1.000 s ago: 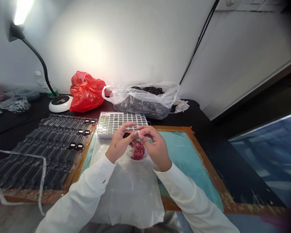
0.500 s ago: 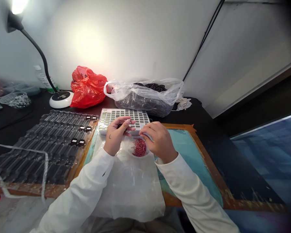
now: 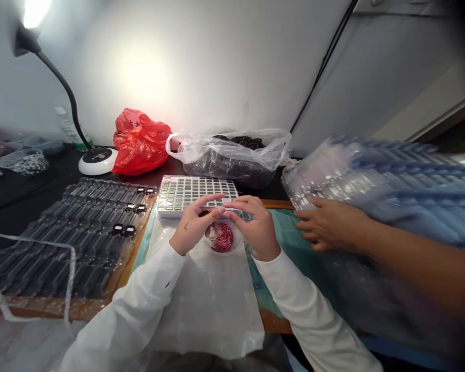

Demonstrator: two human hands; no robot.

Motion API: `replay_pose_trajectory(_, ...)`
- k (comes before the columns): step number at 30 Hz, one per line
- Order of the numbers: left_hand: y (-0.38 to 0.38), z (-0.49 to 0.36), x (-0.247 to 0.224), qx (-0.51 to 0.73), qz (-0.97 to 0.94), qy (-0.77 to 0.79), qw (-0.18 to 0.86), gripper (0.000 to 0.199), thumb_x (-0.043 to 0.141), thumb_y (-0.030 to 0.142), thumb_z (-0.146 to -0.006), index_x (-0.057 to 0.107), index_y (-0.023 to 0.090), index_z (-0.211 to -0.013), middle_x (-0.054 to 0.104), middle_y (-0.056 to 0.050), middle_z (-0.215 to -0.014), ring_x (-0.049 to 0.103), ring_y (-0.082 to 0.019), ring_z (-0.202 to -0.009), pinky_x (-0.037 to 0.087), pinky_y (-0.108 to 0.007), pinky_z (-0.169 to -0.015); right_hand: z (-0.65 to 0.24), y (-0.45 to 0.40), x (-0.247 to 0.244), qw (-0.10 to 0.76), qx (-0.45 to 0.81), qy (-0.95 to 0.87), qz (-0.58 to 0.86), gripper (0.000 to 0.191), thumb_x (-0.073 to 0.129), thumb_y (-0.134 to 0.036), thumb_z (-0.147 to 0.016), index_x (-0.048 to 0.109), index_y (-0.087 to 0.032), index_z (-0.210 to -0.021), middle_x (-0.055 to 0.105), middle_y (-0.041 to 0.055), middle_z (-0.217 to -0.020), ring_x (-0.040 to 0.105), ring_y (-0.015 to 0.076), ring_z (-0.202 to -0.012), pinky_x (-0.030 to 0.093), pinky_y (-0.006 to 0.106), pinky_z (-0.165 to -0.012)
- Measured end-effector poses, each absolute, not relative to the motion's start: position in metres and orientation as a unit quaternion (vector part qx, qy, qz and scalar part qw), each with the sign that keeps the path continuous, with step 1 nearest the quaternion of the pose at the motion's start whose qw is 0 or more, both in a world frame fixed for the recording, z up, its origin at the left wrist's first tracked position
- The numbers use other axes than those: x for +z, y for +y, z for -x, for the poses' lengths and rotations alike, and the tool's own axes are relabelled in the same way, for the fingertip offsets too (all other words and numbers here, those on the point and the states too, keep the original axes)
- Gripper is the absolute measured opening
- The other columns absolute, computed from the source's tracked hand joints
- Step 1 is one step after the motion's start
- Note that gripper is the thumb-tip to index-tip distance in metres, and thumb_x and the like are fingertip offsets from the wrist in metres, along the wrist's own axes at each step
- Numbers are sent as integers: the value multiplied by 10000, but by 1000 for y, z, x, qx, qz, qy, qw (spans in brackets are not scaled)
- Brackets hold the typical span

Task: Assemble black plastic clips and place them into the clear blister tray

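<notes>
Over the front edge of a white tray of small rectangular pieces, both my hands meet at the fingertips. A small dark piece, mostly hidden by the fingers, is held in my left hand. With thumb and fingers pinched against the left fingertips, my right hand is closed; whatever it grips is too small to make out. Just below the hands stands a round clear tub of small red pieces, on a whitish plastic sheet.
Clear plastic trays with several small black-framed pieces lie left. Behind are a lamp, a red bag and a clear bag of dark items. At right, another person's hand holds a blurred stack of clear trays.
Another person's arm has come in from the right with a stack of clear trays. My hands have moved together and slightly down, fingertips now touching.
</notes>
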State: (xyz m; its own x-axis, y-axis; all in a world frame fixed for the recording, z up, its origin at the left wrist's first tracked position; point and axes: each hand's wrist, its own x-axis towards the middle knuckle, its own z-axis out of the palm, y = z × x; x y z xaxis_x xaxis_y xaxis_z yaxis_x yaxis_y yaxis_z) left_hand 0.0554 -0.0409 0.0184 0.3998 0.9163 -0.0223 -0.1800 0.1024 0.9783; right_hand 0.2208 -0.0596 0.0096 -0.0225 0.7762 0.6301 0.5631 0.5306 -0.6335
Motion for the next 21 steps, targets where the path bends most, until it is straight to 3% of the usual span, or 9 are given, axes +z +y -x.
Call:
replay_pose_trajectory(6, -41, -55, 19, 405, -515, 350, 669, 551, 678, 403, -820, 552, 185, -1311, 672, -28, -765, 596, -105, -506, 401, -188, -412, -221, -57, 6, 512, 195, -697, 463, 120, 717, -276, -831, 745, -300, -944, 717, 7, -934, 638, 208, -898, 492, 376, -823)
replay_pose_trajectory(13, -41, -56, 19, 418, -511, 348, 666, 507, 585, 500, -872, 569, 179, -1265, 671, -48, -850, 644, -144, -582, 443, -219, -445, -213, -61, 10, 550, 108, -693, 453, 201, 669, -129, -819, 749, -309, -853, 734, -21, -842, 637, 203, -841, 499, 375, -776)
replay_pose_trajectory(18, -36, -54, 13, 486, -489, 380, 617, 460, 438, 575, -917, 601, 148, -859, 563, -11, -591, 369, -65, -402, 254, -201, -382, -209, -64, 13, 584, 189, -646, 453, 116, 734, -217, -800, 755, -297, -881, 732, -6, -854, 651, 183, -794, 522, 346, -763)
replay_pose_trajectory(21, -37, -54, 18, 498, -438, 354, 659, 312, 517, 490, -877, 518, 179, -848, 510, 14, -593, 360, -73, -463, 220, -190, -422, -204, -62, 8, 591, 302, -607, 438, 61, 733, -235, -778, 753, -263, -827, 727, 12, -835, 661, 180, -775, 539, 323, -738)
